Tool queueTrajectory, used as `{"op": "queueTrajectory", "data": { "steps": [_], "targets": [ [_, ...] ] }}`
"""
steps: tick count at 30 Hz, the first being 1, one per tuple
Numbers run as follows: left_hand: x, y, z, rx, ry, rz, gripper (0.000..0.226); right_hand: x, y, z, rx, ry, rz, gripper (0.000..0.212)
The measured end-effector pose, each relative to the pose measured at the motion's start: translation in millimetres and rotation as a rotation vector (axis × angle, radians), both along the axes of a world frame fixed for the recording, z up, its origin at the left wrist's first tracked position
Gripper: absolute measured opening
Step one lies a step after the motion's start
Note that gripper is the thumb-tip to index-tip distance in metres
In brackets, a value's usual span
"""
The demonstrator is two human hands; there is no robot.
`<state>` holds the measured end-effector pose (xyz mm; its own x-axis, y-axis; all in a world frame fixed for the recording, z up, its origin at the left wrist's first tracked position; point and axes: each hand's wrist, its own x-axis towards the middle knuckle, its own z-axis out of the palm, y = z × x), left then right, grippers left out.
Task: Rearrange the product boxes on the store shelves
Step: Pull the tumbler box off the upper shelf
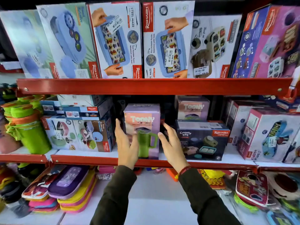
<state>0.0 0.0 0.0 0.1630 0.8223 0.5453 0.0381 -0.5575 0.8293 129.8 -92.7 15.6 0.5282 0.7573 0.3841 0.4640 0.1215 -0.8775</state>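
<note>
A tall purple and pink tumbler box (142,120), printed with a green mug, stands upright at the front of the middle red shelf (97,159). My left hand (125,143) is open in front of the box's left side, fingers spread, overlapping its lower left corner. My right hand (172,143) is open just right of the box, fingers apart, holding nothing. Whether either hand touches the box is unclear. A second tumbler box (192,108) stands further back to the right.
A dark lunch box carton (203,140) sits right of my right hand. Stacked cartons (78,132) and green bottles (27,127) are left. Large lunch box cartons (116,39) lean along the top shelf. Colourful pouches (68,185) lie on the bottom shelf.
</note>
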Motion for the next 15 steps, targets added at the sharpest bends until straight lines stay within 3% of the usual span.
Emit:
{"op": "queueTrajectory", "data": {
  "steps": [4,15],
  "targets": [
    [-5,17,-12,-0.147,0.065,-0.176,0.066,1,10,-7,-0.082,-0.008,0.004,0.062],
    [-16,17,-2,-0.008,0.057,-0.126,0.047,3,4,-3,0.175,0.164,-0.003,0.058]
  ]
}}
